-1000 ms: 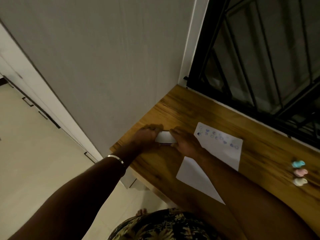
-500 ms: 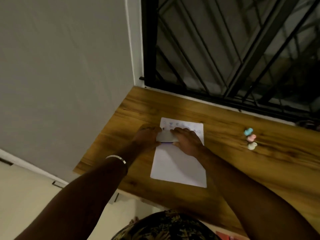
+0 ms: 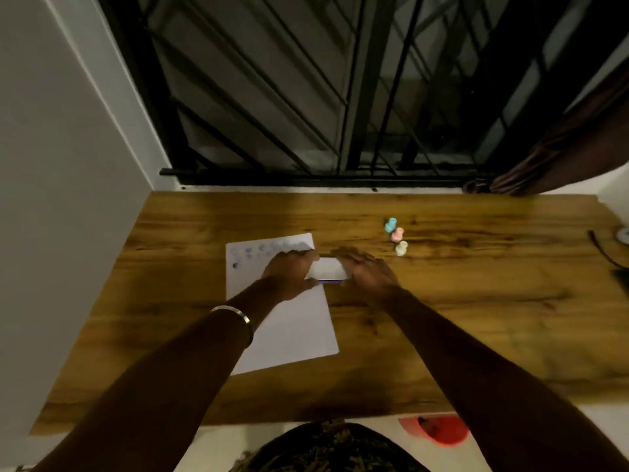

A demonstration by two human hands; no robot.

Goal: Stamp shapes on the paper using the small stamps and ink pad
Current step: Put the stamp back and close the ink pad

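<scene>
Moved right since half a second ago: both hands and the ink pad [image 3: 327, 269], now at the right edge of the paper [image 3: 289, 321].

Held from both sides, white lid up, with a thin dark strip showing along the near edge. Left hand [image 3: 289, 272] on the left end, fingers [image 3: 308, 257] curled around it. Right hand [image 3: 369, 274] on the right end, fingers [image 3: 354, 258] curled over the top. Pad looks shut, or nearly shut. Faint blue shapes [image 3: 252, 255] already stamped along the far end of the paper, so some stamping looks done. Lots of white paper left near the body. Three small stamps [image 3: 396, 235] stand in a row on the counter [image 3: 476, 301], blue, pink and cream, just past the right hand and touched by no one. Probably next: open the pad, pick a stamp, press more shapes.
</scene>
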